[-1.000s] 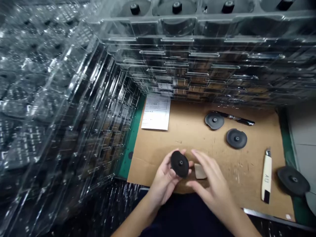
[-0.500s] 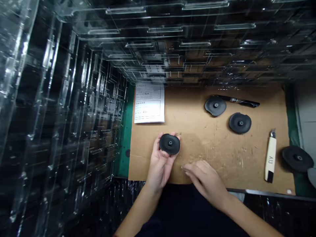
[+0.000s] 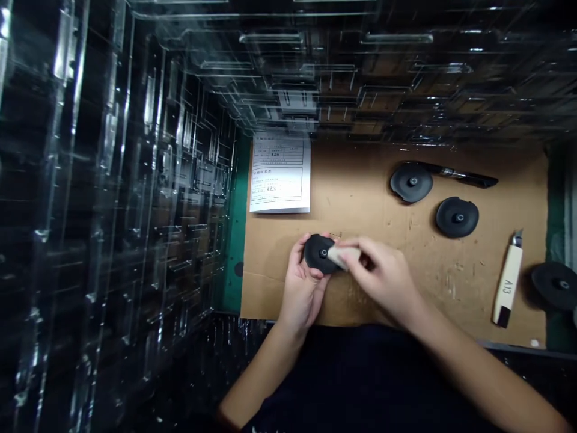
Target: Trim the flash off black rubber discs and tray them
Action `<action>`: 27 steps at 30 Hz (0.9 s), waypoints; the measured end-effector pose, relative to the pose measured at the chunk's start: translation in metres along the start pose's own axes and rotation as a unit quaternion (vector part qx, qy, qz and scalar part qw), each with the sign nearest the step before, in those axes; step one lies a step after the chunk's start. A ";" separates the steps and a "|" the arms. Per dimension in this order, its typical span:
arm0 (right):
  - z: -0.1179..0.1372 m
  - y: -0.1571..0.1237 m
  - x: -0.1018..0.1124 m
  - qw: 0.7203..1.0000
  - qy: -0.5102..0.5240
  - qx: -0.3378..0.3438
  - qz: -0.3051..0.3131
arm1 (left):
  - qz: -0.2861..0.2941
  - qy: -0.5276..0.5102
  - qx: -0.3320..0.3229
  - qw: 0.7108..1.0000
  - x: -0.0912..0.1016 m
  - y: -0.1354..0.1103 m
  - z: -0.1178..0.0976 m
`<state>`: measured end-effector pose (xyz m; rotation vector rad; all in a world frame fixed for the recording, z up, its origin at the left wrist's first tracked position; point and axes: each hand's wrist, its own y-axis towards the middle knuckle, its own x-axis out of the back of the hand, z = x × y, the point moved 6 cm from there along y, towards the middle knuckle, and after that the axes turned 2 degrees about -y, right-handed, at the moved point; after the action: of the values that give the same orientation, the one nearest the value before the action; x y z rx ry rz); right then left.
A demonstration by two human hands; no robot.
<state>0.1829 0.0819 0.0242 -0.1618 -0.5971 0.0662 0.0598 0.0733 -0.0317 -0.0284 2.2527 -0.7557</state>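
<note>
My left hand [image 3: 303, 287] is closed around the rim of a round black plastic cap [image 3: 316, 255], its hub facing up. My right hand [image 3: 383, 270] pinches a small pale block [image 3: 343, 255], blurred by motion, and its end meets or overlaps the cap's right side. Whether the block is rubber, foam or folded cloth I cannot tell. Two similar black discs, an upper one [image 3: 411, 182] and a lower one [image 3: 457, 218], lie on the cardboard to the right.
A cream utility knife [image 3: 508, 279] marked A13 and another black disc [image 3: 555, 286] lie far right. Behind the discs is a black marker [image 3: 460, 174]. Printed papers [image 3: 282, 180] rest on the cardboard [image 3: 270, 258]. Stacked clear plastic trays [image 3: 148, 150] wall the left and back.
My right hand has risen to the cap, and the pale block now shows in its fingers. My left hand still holds the cap. The whole view has shifted slightly.
</note>
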 end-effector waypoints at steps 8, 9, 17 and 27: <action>-0.004 -0.008 0.001 1.000 0.003 -0.008 -0.012 | 0.004 -0.009 0.012 1.000 0.001 0.001 0.000; -0.006 -0.008 0.002 0.999 -0.013 -0.021 -0.026 | 0.003 -0.009 0.005 1.000 0.001 0.001 -0.001; 0.000 -0.006 0.001 1.000 -0.001 0.000 -0.007 | 0.006 -0.003 0.015 1.000 0.000 0.002 0.000; -0.009 0.012 0.013 0.999 -0.014 -0.004 -0.051 | 0.022 -0.007 0.003 1.000 0.000 0.003 -0.001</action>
<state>0.1984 0.0934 0.0216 -0.1380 -0.6335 -0.0321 0.0597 0.0763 -0.0320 0.0187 2.2309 -0.7354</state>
